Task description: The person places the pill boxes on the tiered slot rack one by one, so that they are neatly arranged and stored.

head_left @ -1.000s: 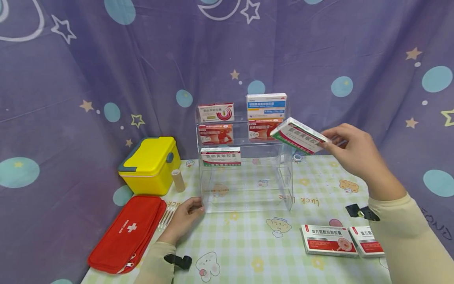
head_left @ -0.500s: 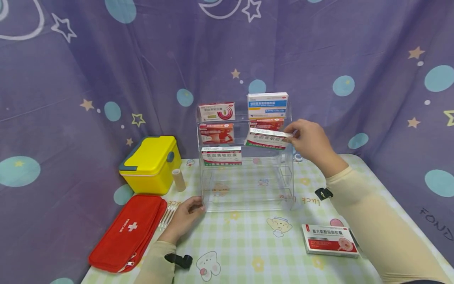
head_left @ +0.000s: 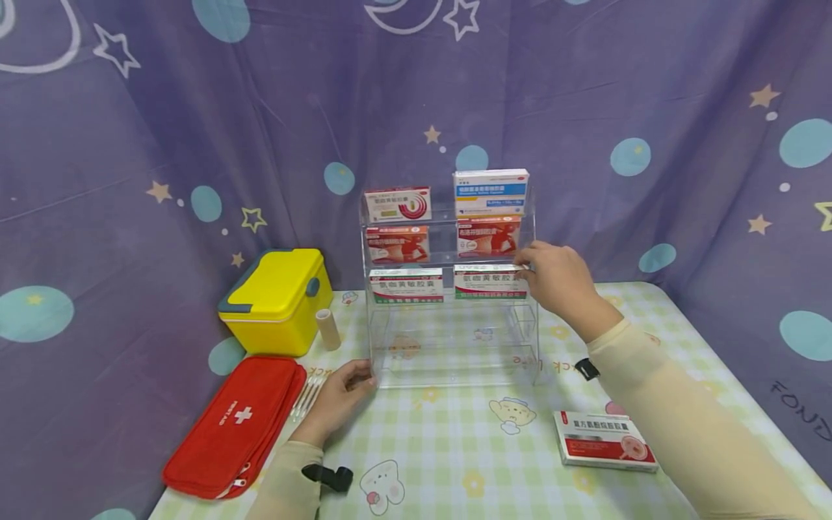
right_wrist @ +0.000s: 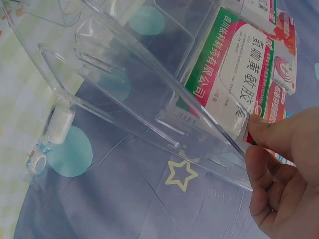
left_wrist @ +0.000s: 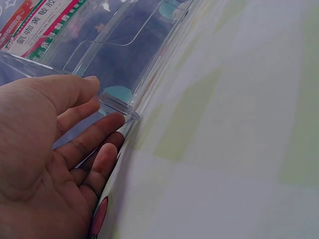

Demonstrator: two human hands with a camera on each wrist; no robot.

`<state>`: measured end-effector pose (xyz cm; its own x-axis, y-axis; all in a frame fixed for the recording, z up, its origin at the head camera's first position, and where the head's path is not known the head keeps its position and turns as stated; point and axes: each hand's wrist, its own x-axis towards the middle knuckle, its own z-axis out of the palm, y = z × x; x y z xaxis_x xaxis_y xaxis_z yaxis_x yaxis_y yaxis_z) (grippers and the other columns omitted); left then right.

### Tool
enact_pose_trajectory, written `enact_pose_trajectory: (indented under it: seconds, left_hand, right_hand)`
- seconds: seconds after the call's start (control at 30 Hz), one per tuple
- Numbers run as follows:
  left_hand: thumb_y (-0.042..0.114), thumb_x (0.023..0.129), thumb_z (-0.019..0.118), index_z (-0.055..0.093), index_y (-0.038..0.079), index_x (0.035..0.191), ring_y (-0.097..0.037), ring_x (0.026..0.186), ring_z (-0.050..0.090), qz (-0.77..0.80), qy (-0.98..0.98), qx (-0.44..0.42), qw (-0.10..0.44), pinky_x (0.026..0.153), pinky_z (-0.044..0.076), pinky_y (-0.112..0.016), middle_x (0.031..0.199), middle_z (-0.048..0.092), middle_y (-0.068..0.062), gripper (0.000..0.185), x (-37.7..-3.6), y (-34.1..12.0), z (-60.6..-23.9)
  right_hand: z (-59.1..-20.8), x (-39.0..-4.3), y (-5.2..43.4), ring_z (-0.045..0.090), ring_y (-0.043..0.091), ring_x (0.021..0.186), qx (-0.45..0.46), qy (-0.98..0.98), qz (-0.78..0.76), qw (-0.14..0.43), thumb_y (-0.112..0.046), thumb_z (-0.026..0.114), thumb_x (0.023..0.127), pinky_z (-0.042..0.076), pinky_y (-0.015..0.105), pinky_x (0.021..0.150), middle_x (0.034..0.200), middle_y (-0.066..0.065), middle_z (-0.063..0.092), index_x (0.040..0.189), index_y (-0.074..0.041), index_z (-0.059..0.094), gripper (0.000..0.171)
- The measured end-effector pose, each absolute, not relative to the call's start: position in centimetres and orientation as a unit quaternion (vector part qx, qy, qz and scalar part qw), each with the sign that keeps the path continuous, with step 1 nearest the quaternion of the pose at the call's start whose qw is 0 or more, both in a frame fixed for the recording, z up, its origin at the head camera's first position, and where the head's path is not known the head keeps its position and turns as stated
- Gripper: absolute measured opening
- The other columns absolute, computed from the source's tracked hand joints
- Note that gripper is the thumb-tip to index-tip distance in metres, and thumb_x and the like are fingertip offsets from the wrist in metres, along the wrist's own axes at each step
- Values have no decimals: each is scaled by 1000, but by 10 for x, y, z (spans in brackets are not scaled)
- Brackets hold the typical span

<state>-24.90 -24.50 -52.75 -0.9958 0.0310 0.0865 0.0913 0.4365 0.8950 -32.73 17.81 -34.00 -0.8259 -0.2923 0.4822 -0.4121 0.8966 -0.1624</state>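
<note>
Pinching green-white box (head_left: 490, 282) at frame centre, right hand (head_left: 552, 278) is seating it in acrylic rack (head_left: 448, 361); left hand (head_left: 338, 397), fingers relaxed, is bracing rack's lower-left corner.

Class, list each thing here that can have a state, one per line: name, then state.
green-edged medicine box: upright on the rack's third tier, pinched by right hand
clear acrylic rack: upright, bottom tier bare, left hand touching its corner
yellow case: lid closed
red first-aid pouch: lying flat
</note>
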Motion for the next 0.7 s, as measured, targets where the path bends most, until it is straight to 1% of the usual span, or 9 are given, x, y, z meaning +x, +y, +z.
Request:
enact_pose_trajectory:
  seconds: [0.17, 0.47, 0.63, 0.7]
  left_hand:
    - [17, 98, 75, 67, 6, 134, -19, 109, 66, -532, -846, -39, 25, 97, 52, -38, 121, 73, -6, 38, -249, -245, -527]
    - [15, 98, 75, 68, 6, 132, -20, 109, 65, -530, -847, -33, 32, 96, 51, -34, 120, 73, -7, 36, -249, -244, -529]
    - [12, 98, 75, 67, 3, 133, -22, 110, 64, -528, -848, -24, 37, 97, 51, -36, 121, 72, -10, 37, -250, -243, -531]
    - [13, 98, 75, 67, 4, 133, -21, 109, 65, -528, -848, -28, 35, 97, 51, -35, 120, 72, -9, 37, -249, -244, -530]
  right_hand:
    - [-342, -326, 177, 69, 29, 88, 184, -948, 140, 219, -14, 81, 93, 53, 53, 84, 102, 3, 69, 110, -12, 79, 18]
    - [-343, -325, 177, 68, 28, 94, 180, -947, 178, 200, -11, 78, 95, 55, 51, 83, 106, 4, 68, 114, -10, 77, 19]
    - [-344, -325, 178, 68, 29, 94, 180, -944, 192, 197, -12, 78, 95, 55, 52, 82, 110, 4, 68, 115, -10, 77, 20]
    - [-344, -323, 179, 67, 28, 93, 179, -943, 198, 200, -13, 78, 95, 56, 51, 81, 112, 4, 67, 116, -11, 76, 21]
